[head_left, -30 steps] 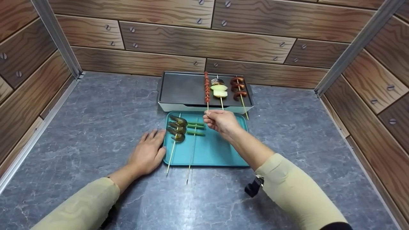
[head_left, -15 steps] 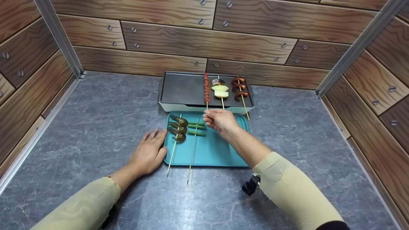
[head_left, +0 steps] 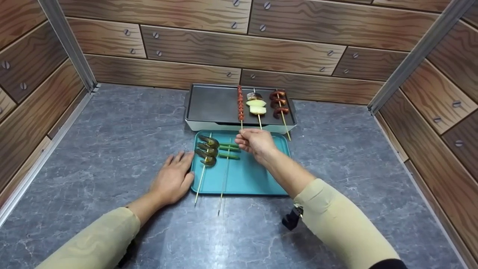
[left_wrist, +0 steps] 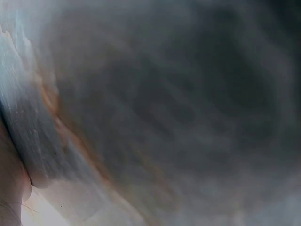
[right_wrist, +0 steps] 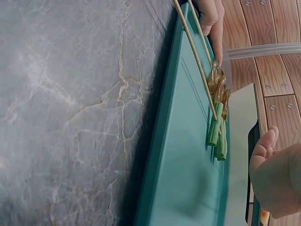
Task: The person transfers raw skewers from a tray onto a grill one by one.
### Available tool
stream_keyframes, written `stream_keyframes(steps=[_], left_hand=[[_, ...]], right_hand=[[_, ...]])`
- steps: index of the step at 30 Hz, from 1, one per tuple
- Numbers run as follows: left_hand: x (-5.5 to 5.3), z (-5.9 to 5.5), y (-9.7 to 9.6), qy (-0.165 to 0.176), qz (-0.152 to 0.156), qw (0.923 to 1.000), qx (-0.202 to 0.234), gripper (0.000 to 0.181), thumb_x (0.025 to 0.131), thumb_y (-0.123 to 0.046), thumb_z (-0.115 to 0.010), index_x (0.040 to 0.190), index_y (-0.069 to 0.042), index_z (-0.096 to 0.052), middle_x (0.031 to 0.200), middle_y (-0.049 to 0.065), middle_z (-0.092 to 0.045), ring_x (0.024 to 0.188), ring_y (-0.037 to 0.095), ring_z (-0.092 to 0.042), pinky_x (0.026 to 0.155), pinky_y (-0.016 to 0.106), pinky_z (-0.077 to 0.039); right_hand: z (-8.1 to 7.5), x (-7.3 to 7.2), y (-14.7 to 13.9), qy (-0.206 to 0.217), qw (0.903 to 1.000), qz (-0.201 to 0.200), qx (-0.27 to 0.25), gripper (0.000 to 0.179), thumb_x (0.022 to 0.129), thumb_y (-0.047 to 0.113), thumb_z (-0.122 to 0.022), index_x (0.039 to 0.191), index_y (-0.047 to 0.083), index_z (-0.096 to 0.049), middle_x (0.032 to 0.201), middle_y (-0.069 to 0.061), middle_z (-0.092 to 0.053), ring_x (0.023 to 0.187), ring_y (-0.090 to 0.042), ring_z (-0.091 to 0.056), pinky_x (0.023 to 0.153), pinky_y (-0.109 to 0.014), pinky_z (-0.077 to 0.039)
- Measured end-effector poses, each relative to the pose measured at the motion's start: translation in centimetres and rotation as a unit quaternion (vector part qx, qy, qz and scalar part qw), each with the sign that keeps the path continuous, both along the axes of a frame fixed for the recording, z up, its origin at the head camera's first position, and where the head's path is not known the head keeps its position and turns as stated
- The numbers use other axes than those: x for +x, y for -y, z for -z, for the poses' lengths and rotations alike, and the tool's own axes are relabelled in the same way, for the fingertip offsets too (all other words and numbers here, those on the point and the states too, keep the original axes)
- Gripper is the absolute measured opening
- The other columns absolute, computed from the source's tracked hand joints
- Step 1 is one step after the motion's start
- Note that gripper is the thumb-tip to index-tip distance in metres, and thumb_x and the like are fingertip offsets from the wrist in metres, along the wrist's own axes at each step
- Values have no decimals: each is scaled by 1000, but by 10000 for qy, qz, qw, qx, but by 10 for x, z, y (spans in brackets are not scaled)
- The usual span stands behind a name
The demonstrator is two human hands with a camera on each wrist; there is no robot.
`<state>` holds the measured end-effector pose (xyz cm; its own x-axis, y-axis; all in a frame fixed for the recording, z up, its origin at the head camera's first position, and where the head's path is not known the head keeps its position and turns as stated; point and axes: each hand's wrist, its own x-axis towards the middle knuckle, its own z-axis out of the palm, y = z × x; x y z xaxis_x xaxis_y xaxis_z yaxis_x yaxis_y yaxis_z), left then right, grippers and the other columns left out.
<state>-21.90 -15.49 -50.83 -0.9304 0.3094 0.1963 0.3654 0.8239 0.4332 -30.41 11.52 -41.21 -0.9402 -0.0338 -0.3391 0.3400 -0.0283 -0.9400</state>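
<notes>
In the head view, my right hand (head_left: 259, 144) pinches the bare stick end of a skewer of small red pieces (head_left: 240, 104). That skewer lies along the dark griddle (head_left: 214, 104), left of the one with pale green and white chunks (head_left: 256, 105). My left hand (head_left: 173, 177) rests flat on the table, its fingers and thumb right at the left rim of the teal tray (head_left: 257, 175). On the tray lie a skewer of dark shrimp (head_left: 207, 151) and one with green stalks (head_left: 229, 151). In the right wrist view, the right hand (right_wrist: 277, 179) hides the pinched stick.
A skewer of curled reddish-brown pieces (head_left: 279, 102) lies at the griddle's right side, its stick jutting over the front edge. Both tray skewers have stick ends past the tray's near rim. Wood-patterned walls (head_left: 239, 45) enclose the table. The left wrist view is mostly blurred grey.
The red skewer has shifted slightly left on the griddle, and my right hand and forearm with it. My left hand stays in place.
</notes>
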Motion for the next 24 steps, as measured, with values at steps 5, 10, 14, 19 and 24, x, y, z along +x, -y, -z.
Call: stream_keyframes(steps=[5,10,14,19,24], left_hand=[[0,-1,-1,55,-12,10000,-38,62,109,-27,-48,163,1,-36,165,17,-43,156,40,-31,130,55,-18],[0,-1,-1,79,4,10000,-37,62,109,-27,-47,164,1,-36,165,18,-42,157,40,-30,130,55,-18],[0,-1,-1,77,16,10000,8,63,109,-27,-47,164,1,-36,166,17,-41,157,40,-30,130,55,-17],[-1,-2,-1,58,54,10000,27,63,109,-27,-47,163,2,-36,165,18,-42,156,41,-31,130,56,-17],[0,-2,0,79,68,9999,35,63,109,-27,-48,163,3,-36,165,19,-42,156,42,-31,130,57,-17]], right_hand=[[-2,5,-3,43,9999,-56,-72,37,111,12,-56,139,-12,-62,105,-16,-76,81,-12,-74,73,-22,-63],[-2,13,-7,75,9999,-93,-62,38,110,12,-58,138,-13,-62,106,-18,-77,83,-13,-76,75,-24,-64],[-3,26,-19,-144,9995,-202,217,41,110,14,-59,142,-12,-59,125,-26,-72,92,-17,-77,81,-27,-64],[0,44,-43,-829,9915,-257,971,43,109,18,-61,144,-8,-59,128,-26,-71,105,-26,-76,91,-38,-64],[9,61,-70,-1789,9596,-294,2150,39,106,18,-66,136,-5,-68,118,-21,-76,106,-30,-76,93,-46,-62]])
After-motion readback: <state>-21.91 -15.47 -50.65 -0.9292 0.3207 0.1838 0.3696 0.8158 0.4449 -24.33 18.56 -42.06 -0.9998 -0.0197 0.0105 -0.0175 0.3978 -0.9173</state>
